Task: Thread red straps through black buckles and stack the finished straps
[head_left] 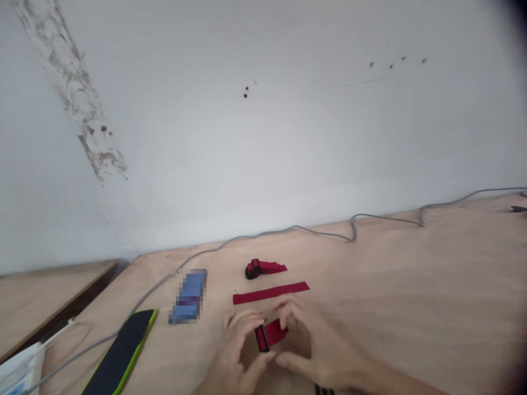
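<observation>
Near the bottom centre of the head view, my left hand point(242, 348) pinches a black buckle point(262, 338) between thumb and fingers. A short piece of red strap point(276, 332) runs from the buckle to the right. My right hand point(307, 343) curves round the strap's right end, its index fingertip at the strap's upper edge and its thumb apart below. Just beyond the hands lies a flat red strip point(272, 293). Farther back, a rolled red strap point(269, 267) with black buckle parts rests on the table.
A phone in a green case point(123, 351) lies at the lower left of the wooden table point(395, 285). Beside it is a blurred blue item point(189, 296). A grey cable point(197, 253) runs along the wall point(263, 153). A white object point(22, 370) sits at the left edge.
</observation>
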`<act>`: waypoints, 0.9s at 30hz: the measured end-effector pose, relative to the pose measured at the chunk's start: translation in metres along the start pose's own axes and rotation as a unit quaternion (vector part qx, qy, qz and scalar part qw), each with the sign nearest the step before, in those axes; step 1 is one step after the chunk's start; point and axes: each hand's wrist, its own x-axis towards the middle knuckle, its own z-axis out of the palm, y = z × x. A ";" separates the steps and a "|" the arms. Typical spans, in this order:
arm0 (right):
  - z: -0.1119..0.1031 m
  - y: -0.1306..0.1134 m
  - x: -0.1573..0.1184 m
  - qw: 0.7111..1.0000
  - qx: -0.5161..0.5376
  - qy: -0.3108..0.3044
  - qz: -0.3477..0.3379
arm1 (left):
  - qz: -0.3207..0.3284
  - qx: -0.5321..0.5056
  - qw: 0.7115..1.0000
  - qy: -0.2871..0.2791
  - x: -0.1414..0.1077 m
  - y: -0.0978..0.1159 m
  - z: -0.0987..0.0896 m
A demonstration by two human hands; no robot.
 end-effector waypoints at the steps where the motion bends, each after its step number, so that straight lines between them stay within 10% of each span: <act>1: 0.001 0.000 0.000 1.000 -0.012 -0.018 -0.016 | 0.001 0.003 1.000 -0.005 0.000 0.000 0.000; 10: -0.020 0.025 0.018 0.985 -0.166 -0.034 -0.026 | -0.073 0.099 0.991 -0.052 0.020 -0.008 -0.010; 20: -0.048 0.084 0.124 0.984 -0.177 0.003 -0.008 | -0.149 0.072 0.982 -0.088 0.114 -0.088 -0.019; 27: -0.036 0.121 0.126 0.987 -0.154 -0.033 0.033 | -0.171 0.036 0.980 -0.092 0.107 -0.115 0.002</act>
